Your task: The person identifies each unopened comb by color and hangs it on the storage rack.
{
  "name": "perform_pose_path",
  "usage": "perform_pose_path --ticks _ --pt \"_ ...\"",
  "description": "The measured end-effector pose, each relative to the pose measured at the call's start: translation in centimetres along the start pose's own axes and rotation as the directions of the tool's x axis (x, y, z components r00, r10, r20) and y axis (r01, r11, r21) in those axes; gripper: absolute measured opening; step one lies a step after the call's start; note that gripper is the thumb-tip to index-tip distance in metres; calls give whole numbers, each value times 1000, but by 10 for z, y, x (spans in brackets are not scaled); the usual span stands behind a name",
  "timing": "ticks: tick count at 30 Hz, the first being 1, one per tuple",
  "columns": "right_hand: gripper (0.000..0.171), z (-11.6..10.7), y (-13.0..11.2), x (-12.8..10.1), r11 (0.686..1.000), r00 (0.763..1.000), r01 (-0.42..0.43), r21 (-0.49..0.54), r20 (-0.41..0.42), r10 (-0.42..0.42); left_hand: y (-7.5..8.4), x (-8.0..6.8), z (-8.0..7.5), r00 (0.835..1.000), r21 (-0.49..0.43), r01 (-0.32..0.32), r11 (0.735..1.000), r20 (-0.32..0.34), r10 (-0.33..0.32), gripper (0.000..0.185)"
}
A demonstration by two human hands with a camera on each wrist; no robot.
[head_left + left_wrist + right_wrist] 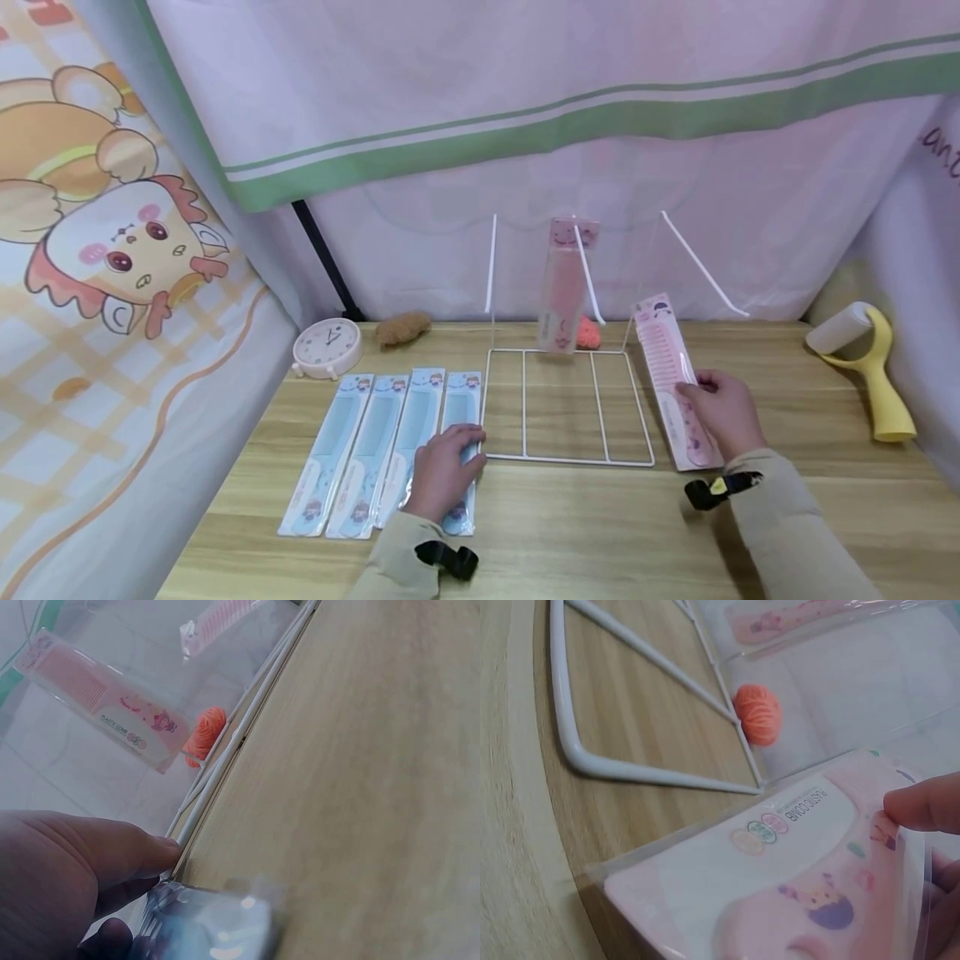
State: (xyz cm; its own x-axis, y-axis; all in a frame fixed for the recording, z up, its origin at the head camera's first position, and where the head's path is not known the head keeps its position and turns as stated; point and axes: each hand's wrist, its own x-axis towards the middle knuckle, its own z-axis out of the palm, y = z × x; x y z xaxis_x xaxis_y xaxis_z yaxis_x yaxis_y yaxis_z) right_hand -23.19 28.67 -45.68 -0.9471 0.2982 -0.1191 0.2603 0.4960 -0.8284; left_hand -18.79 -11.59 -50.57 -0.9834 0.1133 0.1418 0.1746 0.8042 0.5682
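Note:
Several blue comb packets (pixel 375 442) lie side by side on the wooden table (pixel 600 533). My left hand (pixel 457 446) lies on the rightmost blue comb packet (pixel 459 400). In the left wrist view the left hand (pixel 146 896) has thumb and fingers curled at that blue packet's (pixel 214 922) blurred edge. My right hand (pixel 708 400) grips a pink comb packet (pixel 667 367), tilted up off the table right of the white wire rack (pixel 566 458). The thumb of my right hand (pixel 930 840) sits on this pink packet's (pixel 780 855) face. Another pink comb packet (pixel 566 283) hangs on a rack hook.
A small orange ball (pixel 587 333) sits behind the rack. A white clock (pixel 327 346) and a brown fuzzy lump (pixel 402 327) lie at the back left. A yellow lint roller (pixel 873 375) stands at the far right. Cloth walls close in the table.

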Motion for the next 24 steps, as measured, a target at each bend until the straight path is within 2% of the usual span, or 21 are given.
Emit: perform_pose_path --ticks 6,12,16,20,24 --pt "54 -1 -6 -13 998 999 12 63 -38 -10 1 1 0 1000 1 21 1000 8 -21 29" --pt "53 -2 -9 -21 990 999 12 140 -53 -4 0 0 0 1000 2 6 1000 0 -6 28" --pt "48 -2 -10 -26 985 997 50 165 -71 -39 0 0 0 1000 3 6 1000 1 -6 28" --pt "41 0 -8 -29 975 994 100 201 -61 -89 0 1 1 1000 4 7 1000 0 -7 29" --pt "40 2 -7 -32 970 996 94 223 -33 -89 0 1 0 1000 -1 20 1000 12 -20 29"
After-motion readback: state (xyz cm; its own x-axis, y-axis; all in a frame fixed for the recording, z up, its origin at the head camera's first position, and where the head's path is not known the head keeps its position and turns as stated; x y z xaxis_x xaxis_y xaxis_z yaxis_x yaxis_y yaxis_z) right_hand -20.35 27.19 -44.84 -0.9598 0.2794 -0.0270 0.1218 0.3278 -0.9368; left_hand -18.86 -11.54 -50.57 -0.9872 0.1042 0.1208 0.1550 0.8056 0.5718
